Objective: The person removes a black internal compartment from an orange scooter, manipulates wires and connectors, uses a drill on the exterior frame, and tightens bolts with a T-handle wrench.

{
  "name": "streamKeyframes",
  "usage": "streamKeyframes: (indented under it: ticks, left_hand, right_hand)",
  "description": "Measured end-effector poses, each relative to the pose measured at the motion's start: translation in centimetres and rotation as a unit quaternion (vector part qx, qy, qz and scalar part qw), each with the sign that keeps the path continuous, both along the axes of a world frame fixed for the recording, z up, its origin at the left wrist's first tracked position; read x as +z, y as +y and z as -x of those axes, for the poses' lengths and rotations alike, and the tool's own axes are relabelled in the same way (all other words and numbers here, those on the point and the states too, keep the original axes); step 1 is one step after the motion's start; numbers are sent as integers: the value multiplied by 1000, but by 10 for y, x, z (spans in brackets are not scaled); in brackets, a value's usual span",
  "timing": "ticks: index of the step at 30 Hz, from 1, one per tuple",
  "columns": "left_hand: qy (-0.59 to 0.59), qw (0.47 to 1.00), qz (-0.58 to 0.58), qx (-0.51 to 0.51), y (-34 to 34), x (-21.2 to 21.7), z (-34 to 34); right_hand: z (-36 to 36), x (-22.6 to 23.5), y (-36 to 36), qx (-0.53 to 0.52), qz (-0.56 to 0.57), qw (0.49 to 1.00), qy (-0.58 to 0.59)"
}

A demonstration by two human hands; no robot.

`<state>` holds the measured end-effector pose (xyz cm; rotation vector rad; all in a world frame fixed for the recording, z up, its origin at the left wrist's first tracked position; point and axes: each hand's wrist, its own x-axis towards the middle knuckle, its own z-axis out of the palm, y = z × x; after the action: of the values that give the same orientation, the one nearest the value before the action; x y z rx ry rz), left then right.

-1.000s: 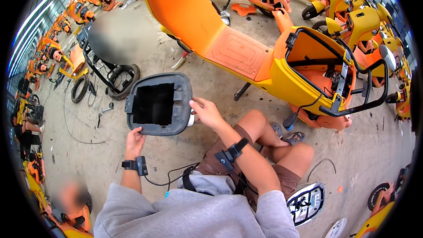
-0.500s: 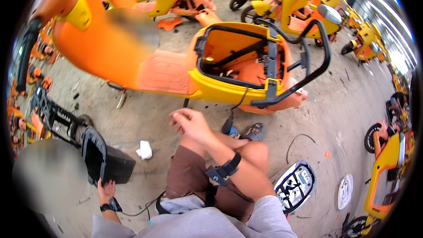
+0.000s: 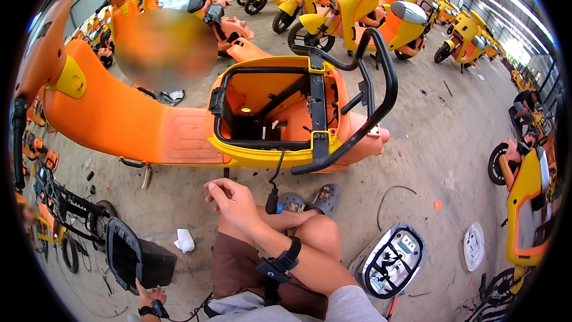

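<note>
My right hand (image 3: 231, 201) hovers above my knees with loosely bent fingers and nothing in it. Just beyond it stands an orange and yellow scooter (image 3: 107, 113), its seat off and the compartment under the seat exposed. From that compartment hangs a black cable with a plug (image 3: 272, 203), right of my right hand. At the lower left, my left hand (image 3: 151, 297) is at the lower edge of a black plastic bin (image 3: 156, 262), its fingers apart. One finger seems to touch the bin's rim; a firm grip does not show.
A scooter seat (image 3: 393, 260) lies underside up on the floor at my right, a white oval panel (image 3: 474, 246) beyond it. Left are a bare black frame (image 3: 71, 209) and crumpled white paper (image 3: 185, 240). A yellow scooter (image 3: 527, 209) lies at far right; rows of scooters stand behind.
The view has tilted up and shifted right, so things sit further left in it. My right hand stays raised and empty. My left hand remains by the black bin.
</note>
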<state>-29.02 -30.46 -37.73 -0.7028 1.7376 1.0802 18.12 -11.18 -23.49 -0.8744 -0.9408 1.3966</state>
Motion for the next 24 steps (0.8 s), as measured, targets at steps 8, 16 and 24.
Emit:
streamKeyframes:
  ticks: [8,16,24]
  left_hand:
    - [-30,898,-204,-389,76,56,-99]
    - [298,447,-481,-693,216,155,-331]
    - [143,454,-556,-681,208,73,-437]
  right_hand:
    - [-1,9,-9,-138,-118,980,-78]
    - [-29,14,-17,-264,-308,890,-209]
    - [-30,31,-27,-313,-391,838,-215]
